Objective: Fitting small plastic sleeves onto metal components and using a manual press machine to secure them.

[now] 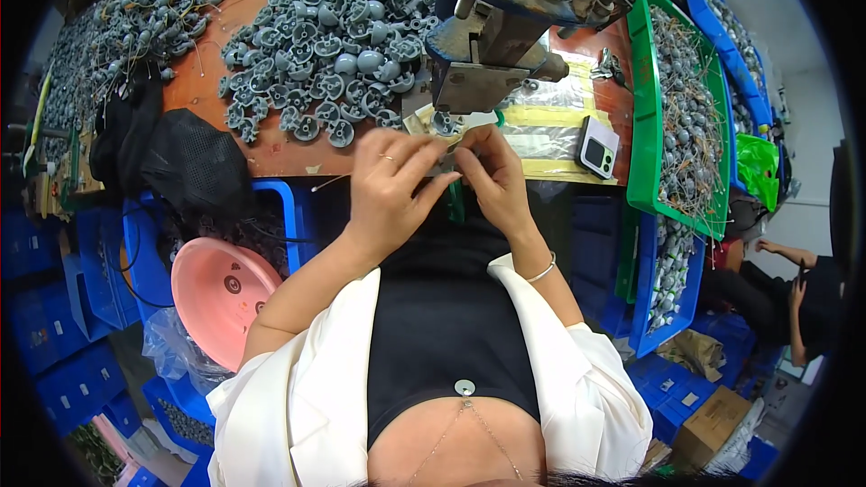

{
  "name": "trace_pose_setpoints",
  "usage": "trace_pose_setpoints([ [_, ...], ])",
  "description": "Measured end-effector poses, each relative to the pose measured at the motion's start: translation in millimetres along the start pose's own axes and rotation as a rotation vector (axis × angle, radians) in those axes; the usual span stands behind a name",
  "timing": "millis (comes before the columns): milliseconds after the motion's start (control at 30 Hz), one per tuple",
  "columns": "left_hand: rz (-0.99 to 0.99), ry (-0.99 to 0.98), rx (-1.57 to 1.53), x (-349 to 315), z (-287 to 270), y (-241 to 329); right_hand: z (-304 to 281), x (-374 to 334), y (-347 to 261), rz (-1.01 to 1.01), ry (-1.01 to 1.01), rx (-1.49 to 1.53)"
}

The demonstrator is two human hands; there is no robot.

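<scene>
My left hand (388, 188) and my right hand (494, 182) meet at the table's front edge, below the metal press (487, 45). Thumb and fingers of both are pinched together; what lies between them is mostly hidden. A thin lead with a pale tip (330, 183) sticks out to the left from behind my left hand. Just beyond the fingertips, a grey plastic part (442, 123) sits under the press head. A heap of grey rounded plastic shells (334, 45) covers the table beyond my left hand.
Grey parts with wire leads (135, 18) are piled far left, near a black mesh bag (194, 162). On the right are a phone (597, 148) and a green tray (643, 99) of wired parts. A pink basin (212, 302) stands lower left. Another person (812, 298) is far right.
</scene>
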State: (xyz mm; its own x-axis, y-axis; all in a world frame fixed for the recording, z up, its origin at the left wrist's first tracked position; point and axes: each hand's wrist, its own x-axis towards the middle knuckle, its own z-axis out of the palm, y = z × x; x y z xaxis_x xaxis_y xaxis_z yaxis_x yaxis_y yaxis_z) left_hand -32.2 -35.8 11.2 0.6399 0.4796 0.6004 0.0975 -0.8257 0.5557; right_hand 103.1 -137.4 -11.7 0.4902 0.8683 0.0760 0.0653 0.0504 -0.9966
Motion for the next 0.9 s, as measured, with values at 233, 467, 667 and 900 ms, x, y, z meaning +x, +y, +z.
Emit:
trace_pose_setpoints([
  [233,-0.298,-0.057,-0.149,2.5,13.7,-11.1,9.2,10.7,-3.5,-0.001,0.142,-0.048],
  [467,-0.292,-0.057,-0.067,7.9,27.5,-30.2,13.5,14.8,-1.5,-0.262,0.245,-0.730],
  [667,-0.187,-0.144,-0.145,14.6,22.4,-35.9,10.3,12.5,-4.0,-0.189,0.212,-0.789],
  [900,-0.186,-0.177,-0.162,17.9,20.7,-36.8,9.3,16.2,-11.6,-0.075,0.137,-0.791],
])
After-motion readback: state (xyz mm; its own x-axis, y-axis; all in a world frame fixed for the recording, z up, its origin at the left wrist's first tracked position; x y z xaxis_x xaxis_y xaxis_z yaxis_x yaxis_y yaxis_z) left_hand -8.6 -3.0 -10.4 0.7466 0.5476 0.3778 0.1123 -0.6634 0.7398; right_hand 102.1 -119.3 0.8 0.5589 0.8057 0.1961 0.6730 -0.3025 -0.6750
